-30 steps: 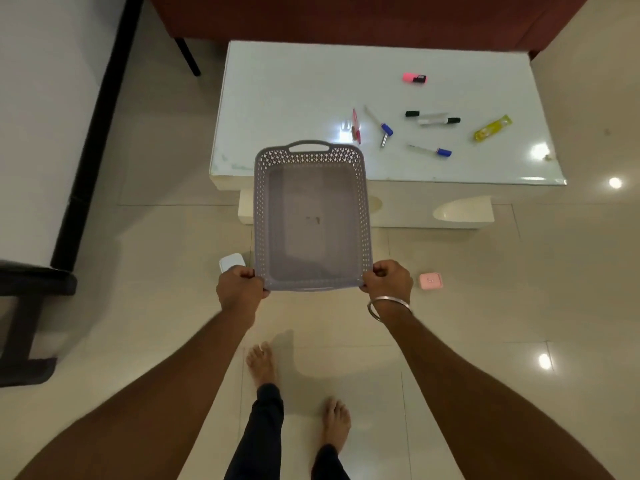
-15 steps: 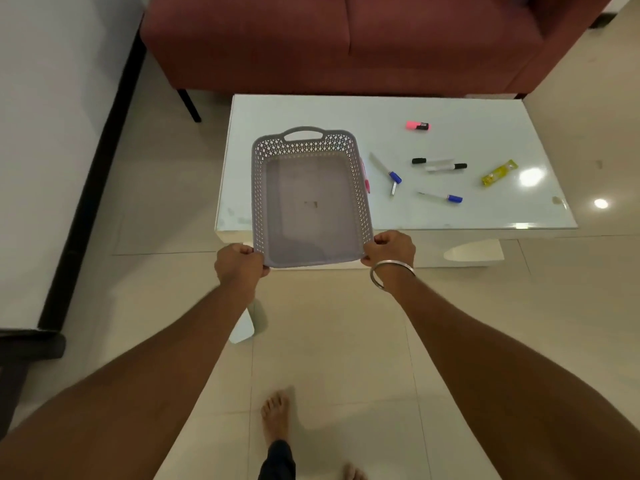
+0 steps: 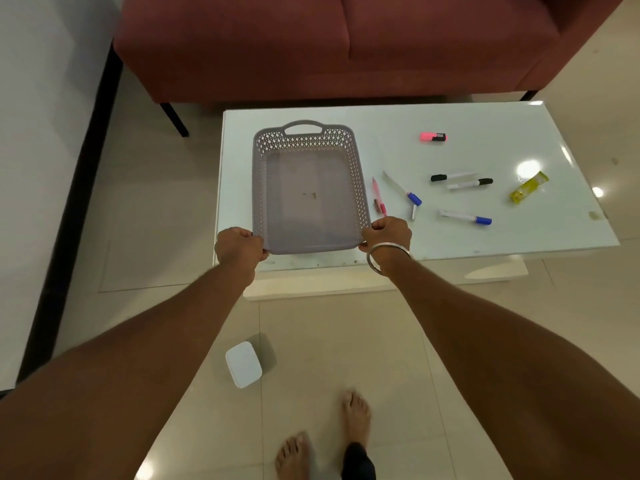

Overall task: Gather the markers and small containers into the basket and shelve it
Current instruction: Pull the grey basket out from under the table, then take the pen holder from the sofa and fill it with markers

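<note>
An empty grey perforated basket (image 3: 306,133) sits over the left part of the white glass table (image 3: 502,237). My left hand (image 3: 239,247) grips its near left corner and my right hand (image 3: 388,233) grips its near right corner. To the right of the basket lie a pink pen (image 3: 379,197), two blue-capped markers (image 3: 403,194) (image 3: 465,217), two black-capped markers (image 3: 453,176) (image 3: 469,183), a pink highlighter (image 3: 433,136) and a yellow tube (image 3: 529,187). A small white container (image 3: 243,364) lies on the floor near my feet.
A dark red sofa (image 3: 311,46) stands right behind the table. A white surface with a black edge (image 3: 34,168) runs along the left. The floor is pale tile, and my bare feet (image 3: 356,414) are at the bottom.
I have stepped closer and carried the basket forward from over the floor to over the table's left part. Both hands kept their grip. The pink container on the floor is out of sight.
</note>
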